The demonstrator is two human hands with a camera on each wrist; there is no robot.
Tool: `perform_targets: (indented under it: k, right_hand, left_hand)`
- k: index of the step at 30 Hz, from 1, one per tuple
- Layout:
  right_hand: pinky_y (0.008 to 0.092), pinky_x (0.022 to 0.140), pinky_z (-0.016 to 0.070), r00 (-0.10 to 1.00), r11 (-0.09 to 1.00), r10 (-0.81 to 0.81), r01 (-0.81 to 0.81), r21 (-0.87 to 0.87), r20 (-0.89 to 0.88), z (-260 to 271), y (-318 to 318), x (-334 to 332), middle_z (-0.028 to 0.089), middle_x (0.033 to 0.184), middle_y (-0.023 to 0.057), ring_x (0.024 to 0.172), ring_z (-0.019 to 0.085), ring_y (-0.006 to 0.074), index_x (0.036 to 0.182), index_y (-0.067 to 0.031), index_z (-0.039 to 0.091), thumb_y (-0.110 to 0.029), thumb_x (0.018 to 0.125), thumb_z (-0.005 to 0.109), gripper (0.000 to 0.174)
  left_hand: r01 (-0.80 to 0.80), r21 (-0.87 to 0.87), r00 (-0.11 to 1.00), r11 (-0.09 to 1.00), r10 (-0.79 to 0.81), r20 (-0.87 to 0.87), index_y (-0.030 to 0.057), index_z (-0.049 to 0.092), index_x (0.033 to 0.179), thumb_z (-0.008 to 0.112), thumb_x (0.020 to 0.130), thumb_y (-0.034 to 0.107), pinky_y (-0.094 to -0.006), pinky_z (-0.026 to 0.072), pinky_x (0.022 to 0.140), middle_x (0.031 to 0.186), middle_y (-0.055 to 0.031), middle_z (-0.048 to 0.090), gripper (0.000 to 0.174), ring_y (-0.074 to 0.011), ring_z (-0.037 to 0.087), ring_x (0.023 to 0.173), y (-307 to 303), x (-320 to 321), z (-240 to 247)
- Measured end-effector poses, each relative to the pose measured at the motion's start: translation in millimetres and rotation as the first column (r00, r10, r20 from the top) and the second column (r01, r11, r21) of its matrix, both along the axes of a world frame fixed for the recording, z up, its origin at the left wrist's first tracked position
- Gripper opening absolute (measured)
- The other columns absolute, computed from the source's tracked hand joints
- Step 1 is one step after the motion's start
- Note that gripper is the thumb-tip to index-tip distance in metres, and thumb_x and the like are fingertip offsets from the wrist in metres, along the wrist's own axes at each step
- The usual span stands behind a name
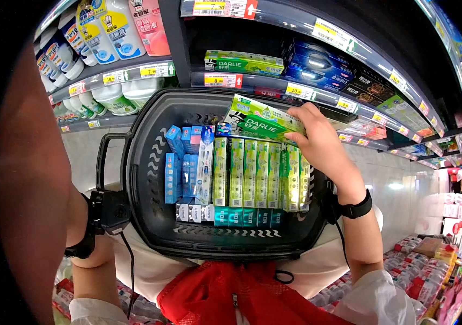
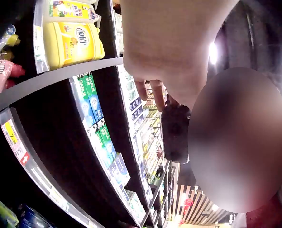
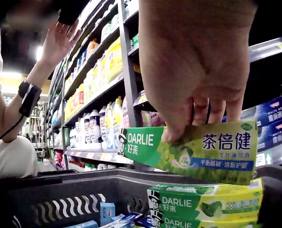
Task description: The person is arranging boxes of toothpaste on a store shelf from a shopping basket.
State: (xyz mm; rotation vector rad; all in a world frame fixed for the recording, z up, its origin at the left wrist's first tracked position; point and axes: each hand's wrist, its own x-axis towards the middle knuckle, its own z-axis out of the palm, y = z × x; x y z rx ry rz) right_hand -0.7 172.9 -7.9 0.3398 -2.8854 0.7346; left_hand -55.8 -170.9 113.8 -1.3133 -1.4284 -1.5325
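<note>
In the head view my right hand (image 1: pixel 325 138) pinches a green DARLIE box (image 1: pixel 260 120) by its right end, over the far side of a black basket (image 1: pixel 149 227). Thumb and fingers of this hand (image 3: pixel 198 71) grip the box (image 3: pixel 188 151) in the right wrist view too. Upright green boxes (image 1: pixel 250 173) stand in a row below it. My left hand (image 1: pixel 41 141) is raised and blurred close to the head camera; in the left wrist view the hand (image 2: pixel 167 52) has its fingertips at a dark object (image 2: pixel 175 135). Its fingers look extended in the right wrist view.
Blue boxes (image 1: pixel 173 177), white-ended boxes (image 1: pixel 194 213) and teal boxes (image 1: pixel 241 216) lie in the basket. Beyond its far rim is a shelf edge (image 1: pixel 274 84) with price tags, toothpaste boxes (image 1: pixel 317 65) and bottles (image 1: pixel 117 32). The basket rests against the person's legs.
</note>
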Motion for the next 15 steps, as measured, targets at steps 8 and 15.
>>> perform_targets:
  k: [8, 15]
  right_hand:
    - [0.0393, 0.075, 0.0424, 1.0, 0.999, -0.025, 0.024, 0.025, 0.012, 5, 4, 2, 0.05, 0.092, 0.0154, 0.09, 0.05, 0.0341, 0.098, -0.0007, 0.051, -0.006, 0.07, 0.063, 0.031]
    - [0.039, 0.076, 0.0436, 1.0, 0.999, -0.006, 0.007, 0.048, -0.022, 2, 7, 0, 0.052, 0.096, 0.0158, 0.09, 0.052, 0.0347, 0.101, -0.0008, 0.052, -0.008, 0.071, 0.063, 0.033]
  left_hand:
    - [-0.028, -0.005, 1.0, 1.0, 0.028, 0.001, -0.0014, 0.047, 0.117, 0.042, 0.087, 0.019, -0.0314, 0.0369, 0.091, 0.117, -0.01, 0.052, 0.037, -0.0215, 0.05, 0.105, 4, 5, -7]
    - [-0.004, 0.004, 1.0, 1.0, 0.004, 0.021, -0.0017, 0.046, 0.117, 0.04, 0.088, 0.024, -0.0328, 0.0368, 0.091, 0.116, -0.0111, 0.051, 0.039, -0.0225, 0.051, 0.104, 10, 12, -12]
